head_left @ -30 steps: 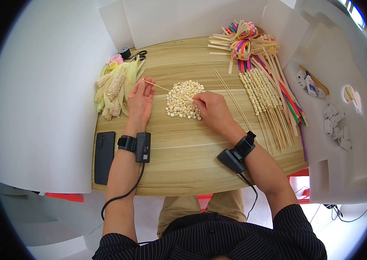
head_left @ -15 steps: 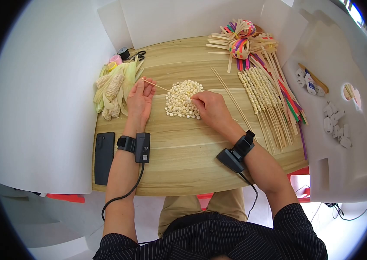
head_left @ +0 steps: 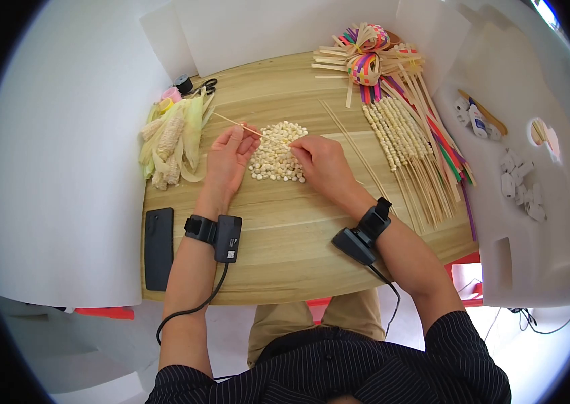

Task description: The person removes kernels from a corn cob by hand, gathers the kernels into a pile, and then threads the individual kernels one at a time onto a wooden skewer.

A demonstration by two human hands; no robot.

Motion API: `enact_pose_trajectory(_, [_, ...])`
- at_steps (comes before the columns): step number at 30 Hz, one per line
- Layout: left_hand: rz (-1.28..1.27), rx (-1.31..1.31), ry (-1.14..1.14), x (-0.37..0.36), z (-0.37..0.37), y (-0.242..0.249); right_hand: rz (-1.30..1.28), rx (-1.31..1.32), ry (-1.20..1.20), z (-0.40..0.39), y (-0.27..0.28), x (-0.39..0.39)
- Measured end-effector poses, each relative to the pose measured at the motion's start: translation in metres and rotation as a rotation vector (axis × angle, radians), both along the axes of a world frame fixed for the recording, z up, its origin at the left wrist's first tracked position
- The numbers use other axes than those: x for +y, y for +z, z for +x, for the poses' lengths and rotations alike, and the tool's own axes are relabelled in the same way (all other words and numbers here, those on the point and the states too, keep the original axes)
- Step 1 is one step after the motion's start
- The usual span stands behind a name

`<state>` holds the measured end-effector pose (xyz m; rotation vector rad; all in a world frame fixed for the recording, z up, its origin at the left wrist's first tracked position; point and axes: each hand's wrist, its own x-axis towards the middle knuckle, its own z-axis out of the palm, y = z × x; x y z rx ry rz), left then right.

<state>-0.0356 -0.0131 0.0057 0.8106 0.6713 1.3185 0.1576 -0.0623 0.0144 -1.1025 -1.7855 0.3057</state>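
A pile of pale corn kernels (head_left: 275,158) lies in the middle of the wooden table (head_left: 285,229). My left hand (head_left: 230,161) sits just left of the pile and pinches a thin bamboo skewer (head_left: 234,123) that slants up to the left. My right hand (head_left: 318,161) rests at the pile's right edge, fingertips pinched at the skewer's near end, apparently on a kernel. Both wrists wear black strapped devices with cables.
Corn cobs in husks (head_left: 170,138) lie at the left. Skewers threaded with kernels (head_left: 399,145) and loose sticks fan out at the right. A coloured strip bundle (head_left: 364,64) sits at the back, a black phone (head_left: 158,237) at the front left, tape rolls and scissors (head_left: 187,86) behind.
My left hand has slid right, closer to the pile, and lifted the skewer slightly. My right hand's fingertips have moved up to the skewer's end. The view has shifted a little.
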Motion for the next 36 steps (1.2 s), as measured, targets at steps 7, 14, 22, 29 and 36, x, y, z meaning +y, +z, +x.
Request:
enact_pose_trajectory(7, [0.020, 0.059, -0.064, -0.012, 0.019, 0.004, 0.057, 0.066, -0.001, -0.001, 0.001, 0.000])
enact_pose_trajectory(14, [0.051, 0.088, -0.089, -0.021, 0.028, 0.006, 0.025, 0.115, 0.005, -0.002, 0.007, -0.003])
enact_pose_trajectory(22, [0.041, 0.108, -0.104, -0.030, 0.040, 0.005, 0.060, 0.129, 0.017, -0.004, 0.008, -0.003])
enact_pose_trajectory(29, [0.044, 0.108, -0.067, -0.031, 0.041, 0.003, 0.067, 0.117, 0.003, -0.004, 0.008, -0.004])
enact_pose_trajectory(36, [0.128, 0.193, 0.089, -0.022, 0.024, 0.010, 0.106, 0.108, -0.021, -0.003, 0.007, -0.003])
